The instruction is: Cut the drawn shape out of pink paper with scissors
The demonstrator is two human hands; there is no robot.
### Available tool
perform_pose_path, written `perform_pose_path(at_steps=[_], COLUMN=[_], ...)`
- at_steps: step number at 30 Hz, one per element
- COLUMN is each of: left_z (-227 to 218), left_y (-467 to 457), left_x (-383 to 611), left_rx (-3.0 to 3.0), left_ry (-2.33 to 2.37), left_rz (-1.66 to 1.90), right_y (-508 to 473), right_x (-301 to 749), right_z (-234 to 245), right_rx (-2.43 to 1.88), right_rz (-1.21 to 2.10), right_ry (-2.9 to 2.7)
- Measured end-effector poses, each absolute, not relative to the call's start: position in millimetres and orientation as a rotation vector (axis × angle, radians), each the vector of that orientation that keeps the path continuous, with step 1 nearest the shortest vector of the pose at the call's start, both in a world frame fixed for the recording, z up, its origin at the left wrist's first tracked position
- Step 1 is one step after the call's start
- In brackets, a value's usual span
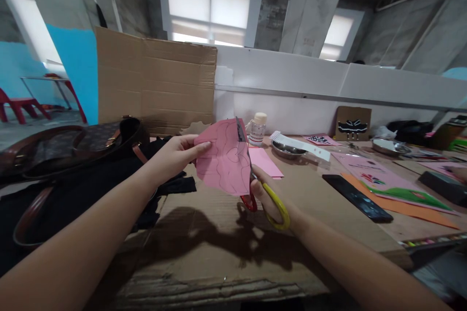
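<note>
A sheet of pink paper (221,165) with drawn curved lines is held up above the cardboard-covered table. My left hand (178,155) pinches its left edge, thumb on the near face. My right hand (268,199) grips a pair of scissors (279,211) with one yellow and one red handle loop. The dark blades reach up along the paper's right side, one in front of the sheet. More pink paper (265,163) lies flat on the table just behind.
A dark bag (73,148) with brown straps sits at left, before an upright cardboard panel (175,82). A bottle (258,129), a metal bowl (288,149), a phone (355,197) and a decorated pink sheet (383,180) lie behind and right. Another person's hand (458,174) shows at the right edge.
</note>
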State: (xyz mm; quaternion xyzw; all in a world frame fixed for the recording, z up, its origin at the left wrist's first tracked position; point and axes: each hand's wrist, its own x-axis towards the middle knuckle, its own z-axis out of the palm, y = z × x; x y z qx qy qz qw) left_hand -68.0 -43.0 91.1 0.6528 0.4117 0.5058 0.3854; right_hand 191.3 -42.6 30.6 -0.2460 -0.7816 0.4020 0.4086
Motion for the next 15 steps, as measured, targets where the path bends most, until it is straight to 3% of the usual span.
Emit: perform_pose_path(at_steps=[15], left_z=[94.1], left_y=[-44.6], left_x=[-67.2], left_rx=[1.701], left_ry=[1.088], left_rz=[1.294], right_y=[-46.7], right_x=[189.2], right_z=[30.5], right_rx=[-0.581], right_rz=[1.090], right_ry=[-1.933])
